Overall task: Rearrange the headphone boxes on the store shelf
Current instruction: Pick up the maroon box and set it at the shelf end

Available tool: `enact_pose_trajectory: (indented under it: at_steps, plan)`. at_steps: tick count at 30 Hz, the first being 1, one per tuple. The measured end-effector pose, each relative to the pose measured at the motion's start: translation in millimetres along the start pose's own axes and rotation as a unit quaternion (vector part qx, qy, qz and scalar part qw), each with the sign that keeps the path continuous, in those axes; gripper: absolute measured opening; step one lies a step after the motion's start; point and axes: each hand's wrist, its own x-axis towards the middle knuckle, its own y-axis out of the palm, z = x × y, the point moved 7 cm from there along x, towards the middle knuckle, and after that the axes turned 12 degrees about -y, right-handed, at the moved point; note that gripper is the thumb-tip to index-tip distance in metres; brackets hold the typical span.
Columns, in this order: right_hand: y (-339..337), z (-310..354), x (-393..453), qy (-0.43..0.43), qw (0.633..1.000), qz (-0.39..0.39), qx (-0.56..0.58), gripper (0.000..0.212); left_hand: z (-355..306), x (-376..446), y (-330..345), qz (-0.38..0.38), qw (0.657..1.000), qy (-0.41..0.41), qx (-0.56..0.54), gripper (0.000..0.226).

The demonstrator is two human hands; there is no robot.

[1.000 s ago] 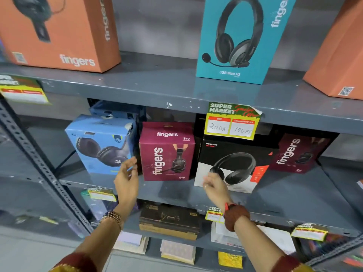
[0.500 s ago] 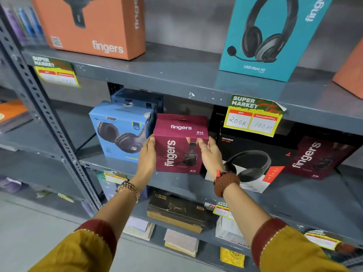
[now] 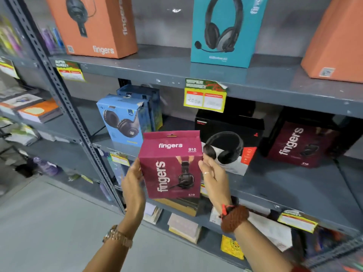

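Holding the maroon box clear of the middle shelf, we log the layout from large to small, all relative to that box. Above it and to the left stands the orange box; above it and to the right, the teal box. Up and left on the middle shelf sits the blue box; just right and behind, the black-and-white box; further right, a second maroon box. The gap between blue and black-and-white boxes is directly behind the held box.

To do this step well, we judge: keep the box upright and face forward, grip even on both sides, and clear the shelf lip and neighbours before setting it down.

Hand pose: our left hand presses flat on the box's left side, fingers together, wrist below. Our right hand clasps the right edge, fingers curled round it. Both forearms rise from below.
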Motion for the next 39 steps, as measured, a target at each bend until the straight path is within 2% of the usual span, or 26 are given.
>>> enact_pose_trajectory:
  at_steps: [4,9,13,18,23,25,29,39]
  plan:
    - [-71.7,-6.2,-38.0,-0.009,0.999,-0.034,-0.007,0.038,25.3,-45.5,38.2,0.029,0.999,-0.004,-0.030,0.035]
    - [-187.0,-15.7,-60.0,0.013,0.991,-0.133,-0.023,0.039,52.8,-96.0,135.3,0.120,0.993,0.005,0.018,0.037]
    - [-272.9,-20.4,-54.8,0.026,0.975,-0.213,-0.052,0.038,62.7,-131.5,224.3,0.219,0.973,0.033,0.057,0.042]
    - [-343.3,-30.4,-31.8,0.027,0.963,-0.256,-0.080,0.040,74.9,-139.3,314.4,0.297,0.953,-0.006,0.058,0.036]
    - [-366.1,-52.3,-8.8,0.046,0.962,-0.260,-0.075,0.032,87.2,-123.6,361.6,0.326,0.944,-0.047,0.026,0.029]
    - [-365.6,-58.7,-2.1,0.051,0.964,-0.250,-0.072,0.041,93.0,-116.3,370.0,0.325,0.944,-0.058,0.024,0.031]
    - [-371.4,-62.6,7.5,0.046,0.962,-0.260,-0.069,0.049,95.8,-111.6,379.2,0.326,0.943,-0.056,0.029,0.036]
    - [-370.2,-65.9,5.0,0.026,0.953,-0.286,-0.101,0.046,96.4,-103.6,377.9,0.366,0.927,-0.055,0.067,0.038]
